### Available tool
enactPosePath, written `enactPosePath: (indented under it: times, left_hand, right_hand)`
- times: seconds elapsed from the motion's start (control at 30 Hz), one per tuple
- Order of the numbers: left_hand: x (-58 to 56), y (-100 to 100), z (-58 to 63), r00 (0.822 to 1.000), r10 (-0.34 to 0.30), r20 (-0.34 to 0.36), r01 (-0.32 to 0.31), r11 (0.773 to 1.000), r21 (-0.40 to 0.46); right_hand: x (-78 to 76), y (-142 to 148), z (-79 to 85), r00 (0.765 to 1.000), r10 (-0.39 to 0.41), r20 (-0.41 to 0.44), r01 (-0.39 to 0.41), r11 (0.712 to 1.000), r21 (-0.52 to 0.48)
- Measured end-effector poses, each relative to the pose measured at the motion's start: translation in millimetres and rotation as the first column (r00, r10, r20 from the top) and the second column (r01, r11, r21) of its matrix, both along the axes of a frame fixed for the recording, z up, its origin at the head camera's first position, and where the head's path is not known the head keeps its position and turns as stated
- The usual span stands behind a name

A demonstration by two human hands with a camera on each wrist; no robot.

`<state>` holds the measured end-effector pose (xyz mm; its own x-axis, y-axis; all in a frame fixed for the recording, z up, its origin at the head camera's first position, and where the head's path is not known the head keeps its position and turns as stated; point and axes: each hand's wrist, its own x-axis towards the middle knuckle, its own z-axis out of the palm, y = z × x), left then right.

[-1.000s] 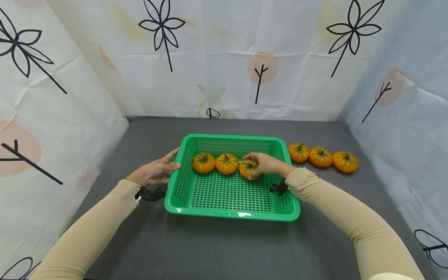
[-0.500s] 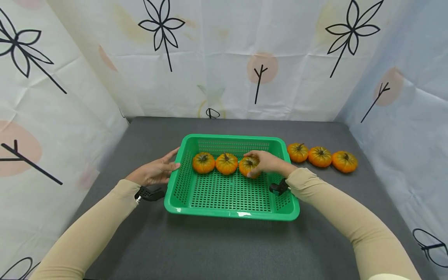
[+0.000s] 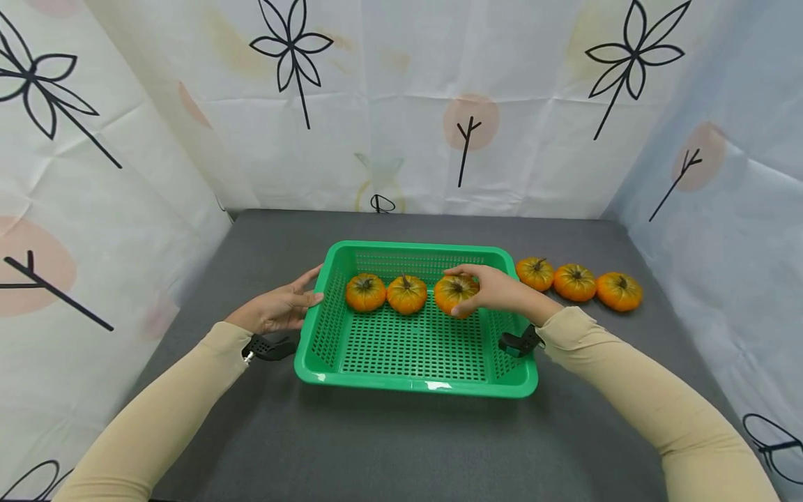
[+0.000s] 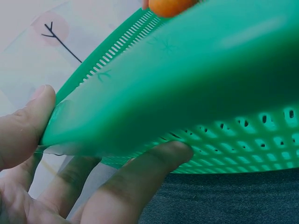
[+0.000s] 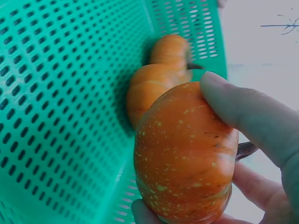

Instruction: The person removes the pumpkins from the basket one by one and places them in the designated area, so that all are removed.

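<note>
While basket (image 3: pixel 376 384) stands on grey table (image 3: pixel 401 446), printed cloth (image 3: pixel 401 118) hangs behind

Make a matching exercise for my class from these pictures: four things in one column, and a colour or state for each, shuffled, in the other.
Column one
1. Left hand
2. Right hand
3. Basket
4. Tabletop

Column two
A. bright green
B. gripping a pumpkin
C. dark grey
D. holding the basket at one side

Right pairs: 1-D, 2-B, 3-A, 4-C
</note>
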<state>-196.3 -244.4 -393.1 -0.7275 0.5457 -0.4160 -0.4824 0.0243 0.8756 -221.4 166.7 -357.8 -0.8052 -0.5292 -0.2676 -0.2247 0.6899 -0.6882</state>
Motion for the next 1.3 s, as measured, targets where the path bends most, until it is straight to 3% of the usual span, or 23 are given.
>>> enactPosePath:
  times: [0.2, 0.6, 0.97, 1.3]
  left_hand:
    - [0.5, 0, 0.2, 1.000, 0.001, -0.004, -0.001, 1.000, 0.002]
    - [-0.3, 0, -0.5, 1.000, -0.001, 0.006, 0.001, 1.000, 0.020]
    - [-0.6, 0, -1.6, 1.000, 0.001, 0.003, -0.001, 1.000, 0.016]
    - [0.6, -1, -0.5, 0.999, 0.008, 0.034, -0.010, 0.999, 0.043]
  right_hand:
    - [8.0, 12, 20.4, 1.000, -0.015, -0.027, 0.015, 1.000, -0.019]
    - [19.8, 42, 52.7, 0.988, -0.126, -0.089, 0.123, 0.991, -0.043]
    - [27.3, 71, 59.4, 0.966, -0.234, -0.110, 0.220, 0.967, -0.128]
    - [43.0, 103, 49.9, 0.912, -0.389, -0.128, 0.356, 0.908, -0.223]
